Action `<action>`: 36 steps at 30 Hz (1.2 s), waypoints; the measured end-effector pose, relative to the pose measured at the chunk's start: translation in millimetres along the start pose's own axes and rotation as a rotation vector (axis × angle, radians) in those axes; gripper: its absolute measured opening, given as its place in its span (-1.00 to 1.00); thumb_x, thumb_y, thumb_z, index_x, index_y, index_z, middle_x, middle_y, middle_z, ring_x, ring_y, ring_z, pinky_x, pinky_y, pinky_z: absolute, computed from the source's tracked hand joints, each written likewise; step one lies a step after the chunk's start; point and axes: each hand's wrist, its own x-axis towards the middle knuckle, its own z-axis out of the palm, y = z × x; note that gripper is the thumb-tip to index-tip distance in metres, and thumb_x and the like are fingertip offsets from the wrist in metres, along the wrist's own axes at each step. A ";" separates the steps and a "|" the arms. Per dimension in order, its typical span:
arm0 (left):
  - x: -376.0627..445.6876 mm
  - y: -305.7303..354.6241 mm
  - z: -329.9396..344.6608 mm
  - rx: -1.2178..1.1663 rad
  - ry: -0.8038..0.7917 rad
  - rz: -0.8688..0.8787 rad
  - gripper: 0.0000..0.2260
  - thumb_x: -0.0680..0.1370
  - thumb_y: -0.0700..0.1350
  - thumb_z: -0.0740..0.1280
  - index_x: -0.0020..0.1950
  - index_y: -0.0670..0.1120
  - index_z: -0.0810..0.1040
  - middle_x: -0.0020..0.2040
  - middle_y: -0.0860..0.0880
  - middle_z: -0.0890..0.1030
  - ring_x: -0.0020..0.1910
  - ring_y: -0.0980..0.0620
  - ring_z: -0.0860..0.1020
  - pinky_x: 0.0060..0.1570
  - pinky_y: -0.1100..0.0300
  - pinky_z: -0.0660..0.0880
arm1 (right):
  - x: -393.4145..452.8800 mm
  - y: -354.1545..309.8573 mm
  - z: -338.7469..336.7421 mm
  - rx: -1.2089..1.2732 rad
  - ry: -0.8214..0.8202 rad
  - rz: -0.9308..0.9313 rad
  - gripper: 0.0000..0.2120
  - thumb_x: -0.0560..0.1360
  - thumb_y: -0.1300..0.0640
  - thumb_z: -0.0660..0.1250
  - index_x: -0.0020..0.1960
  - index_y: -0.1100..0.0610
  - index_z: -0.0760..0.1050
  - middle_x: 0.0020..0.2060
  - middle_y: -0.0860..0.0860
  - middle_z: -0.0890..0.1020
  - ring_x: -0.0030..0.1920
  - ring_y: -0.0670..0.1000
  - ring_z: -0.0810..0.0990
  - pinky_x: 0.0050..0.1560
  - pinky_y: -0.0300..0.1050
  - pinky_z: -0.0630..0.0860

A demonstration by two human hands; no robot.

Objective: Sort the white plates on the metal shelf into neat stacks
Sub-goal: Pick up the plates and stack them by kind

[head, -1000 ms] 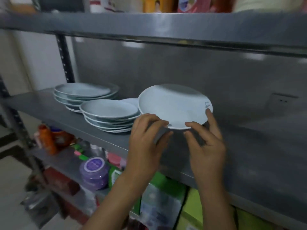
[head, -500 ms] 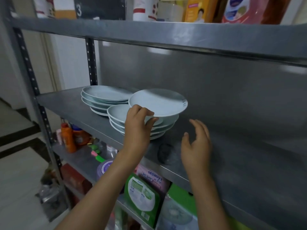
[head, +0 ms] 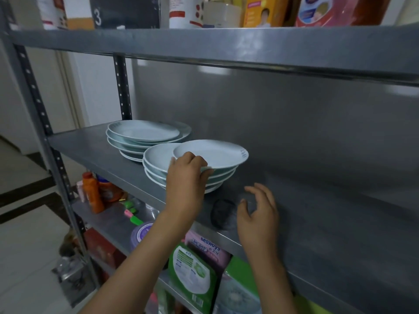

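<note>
Looking down from the head camera, the left hand (head: 184, 180) grips the near rim of the top plate (head: 213, 155), its fingers (head: 205, 169) curled over the edge and pinching it. That plate rests on the near stack (head: 181, 175) of white plates, shifted toward the right so that it overhangs the plates below it. Small dark markings show on its right rim. Behind and to the left stands the far stack (head: 140, 139), also of white plates, its upper ones slid unevenly over each other. The two stacks sit close together; whether they touch is hard to tell from this angle. Both stand on the metal shelf (head: 90, 150), toward its left end.

The right hand (head: 259, 214) hovers above the shelf to the right of the near stack, apart from the plates, fingers loosely spread and holding nothing. A dark smudge or reflection (head: 223, 214) lies on the shelf surface just left of that hand.

An orange bottle (head: 93, 193) stands on the lower shelf, with a green package (head: 192, 277) and a pink packet (head: 208, 248) further right. Boxes and containers line the upper shelf (head: 226, 46).
</note>
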 end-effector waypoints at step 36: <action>-26.2 -137.9 -146.8 -0.264 -0.025 0.158 -0.72 0.61 -0.18 0.15 0.28 -0.12 0.50 0.41 0.01 0.40 0.52 0.03 0.11 0.42 0.34 0.08 | -83.2 -166.2 113.7 0.144 0.099 -0.245 -0.72 0.44 0.29 0.28 0.12 0.12 0.56 0.13 -0.04 0.57 0.20 -0.13 0.50 0.24 -0.37 0.34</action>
